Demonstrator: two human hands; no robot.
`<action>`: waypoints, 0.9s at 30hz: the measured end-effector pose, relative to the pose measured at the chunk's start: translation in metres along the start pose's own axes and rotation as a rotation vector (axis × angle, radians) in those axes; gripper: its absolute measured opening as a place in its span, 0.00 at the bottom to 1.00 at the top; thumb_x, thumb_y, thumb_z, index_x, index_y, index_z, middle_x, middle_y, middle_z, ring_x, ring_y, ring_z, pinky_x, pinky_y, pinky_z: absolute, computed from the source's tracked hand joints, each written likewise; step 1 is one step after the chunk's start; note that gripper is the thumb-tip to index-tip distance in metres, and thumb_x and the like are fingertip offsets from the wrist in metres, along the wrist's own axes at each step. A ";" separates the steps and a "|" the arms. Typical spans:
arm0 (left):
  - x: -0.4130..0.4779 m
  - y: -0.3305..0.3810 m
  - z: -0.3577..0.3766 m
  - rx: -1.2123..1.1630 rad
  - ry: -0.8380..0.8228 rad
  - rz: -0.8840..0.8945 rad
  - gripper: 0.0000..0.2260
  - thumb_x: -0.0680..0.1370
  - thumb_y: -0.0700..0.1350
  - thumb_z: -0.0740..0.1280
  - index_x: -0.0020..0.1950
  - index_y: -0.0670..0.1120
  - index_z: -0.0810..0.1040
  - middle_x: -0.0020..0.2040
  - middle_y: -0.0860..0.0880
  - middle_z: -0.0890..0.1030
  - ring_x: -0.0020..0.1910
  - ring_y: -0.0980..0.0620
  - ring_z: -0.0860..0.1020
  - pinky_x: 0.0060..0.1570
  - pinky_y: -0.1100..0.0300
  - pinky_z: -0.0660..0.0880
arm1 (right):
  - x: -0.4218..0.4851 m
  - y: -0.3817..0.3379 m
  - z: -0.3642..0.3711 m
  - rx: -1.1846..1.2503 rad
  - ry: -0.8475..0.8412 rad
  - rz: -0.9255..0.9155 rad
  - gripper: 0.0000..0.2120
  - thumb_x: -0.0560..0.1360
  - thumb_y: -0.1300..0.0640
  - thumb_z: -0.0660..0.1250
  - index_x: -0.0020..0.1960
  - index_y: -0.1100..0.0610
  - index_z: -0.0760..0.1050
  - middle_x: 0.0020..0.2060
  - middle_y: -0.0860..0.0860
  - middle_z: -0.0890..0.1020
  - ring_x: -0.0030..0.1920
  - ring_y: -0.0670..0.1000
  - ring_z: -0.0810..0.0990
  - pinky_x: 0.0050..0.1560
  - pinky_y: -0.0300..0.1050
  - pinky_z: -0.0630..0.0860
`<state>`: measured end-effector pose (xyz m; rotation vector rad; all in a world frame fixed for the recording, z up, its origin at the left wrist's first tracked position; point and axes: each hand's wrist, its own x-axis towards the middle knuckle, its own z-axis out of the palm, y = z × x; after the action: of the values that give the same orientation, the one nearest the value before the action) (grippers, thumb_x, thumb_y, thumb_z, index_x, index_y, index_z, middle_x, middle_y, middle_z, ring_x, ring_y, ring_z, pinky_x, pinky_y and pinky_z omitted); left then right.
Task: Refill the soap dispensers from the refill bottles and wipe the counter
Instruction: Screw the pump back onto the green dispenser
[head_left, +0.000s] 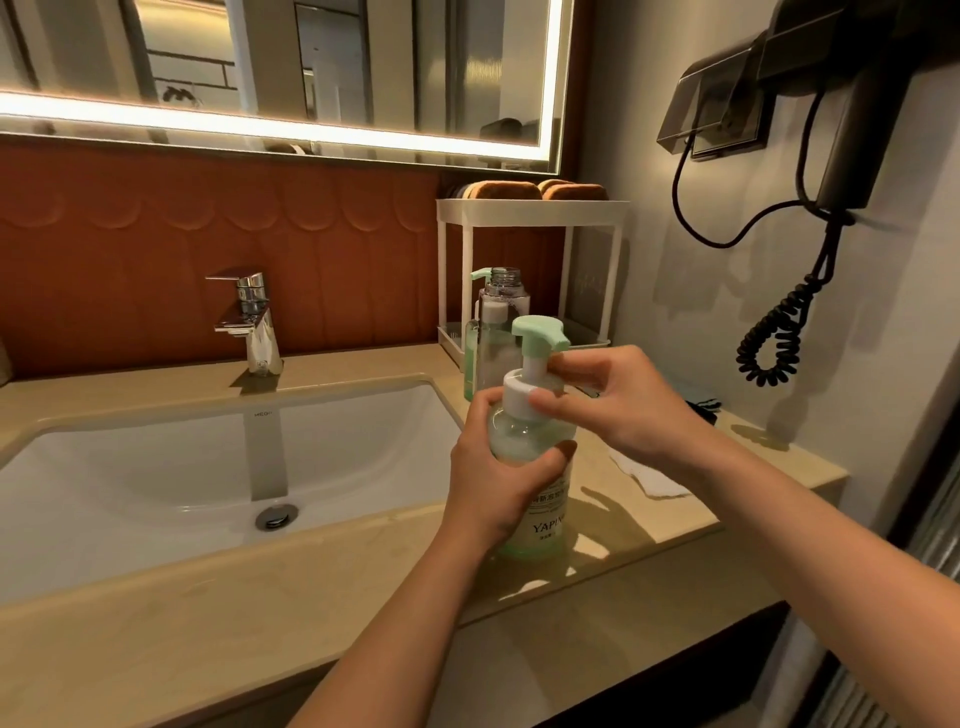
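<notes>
A clear soap dispenser with pale green liquid and a green pump head stands on the beige counter, right of the sink. My left hand grips its body. My right hand pinches the white pump collar at the neck. Behind it stands a clear refill bottle with its top open, and a second green-pump dispenser is partly hidden beside that bottle. A white cloth lies on the counter under my right forearm.
A white sink with a chrome faucet is to the left. At the back corner, a white two-tier rack holds brown sponges. A wall hair dryer with a coiled cord hangs on the right, under a lit mirror.
</notes>
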<state>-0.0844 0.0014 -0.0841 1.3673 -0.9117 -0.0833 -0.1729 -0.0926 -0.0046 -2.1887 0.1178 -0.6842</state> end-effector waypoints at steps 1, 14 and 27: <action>0.000 0.000 0.000 0.003 -0.005 -0.003 0.25 0.61 0.51 0.73 0.56 0.54 0.69 0.48 0.56 0.78 0.47 0.56 0.79 0.48 0.59 0.78 | 0.004 -0.002 -0.002 0.009 0.020 0.000 0.22 0.65 0.49 0.73 0.58 0.54 0.78 0.54 0.47 0.81 0.55 0.42 0.77 0.54 0.38 0.74; 0.007 -0.001 -0.015 -0.010 -0.158 -0.047 0.27 0.62 0.47 0.72 0.58 0.61 0.67 0.52 0.55 0.78 0.53 0.55 0.78 0.52 0.60 0.76 | 0.026 0.000 0.029 0.219 -0.115 0.113 0.12 0.69 0.57 0.73 0.52 0.54 0.79 0.51 0.51 0.81 0.54 0.49 0.79 0.53 0.42 0.76; 0.003 0.008 -0.021 -0.006 -0.233 -0.086 0.26 0.68 0.38 0.74 0.56 0.59 0.66 0.53 0.55 0.76 0.52 0.57 0.76 0.52 0.62 0.75 | 0.021 -0.012 0.012 0.102 -0.331 0.110 0.19 0.71 0.53 0.70 0.59 0.42 0.71 0.53 0.40 0.76 0.53 0.41 0.76 0.47 0.31 0.73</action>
<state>-0.0737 0.0184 -0.0744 1.4105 -1.0445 -0.3168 -0.1511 -0.0829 0.0072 -2.1477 0.0302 -0.2549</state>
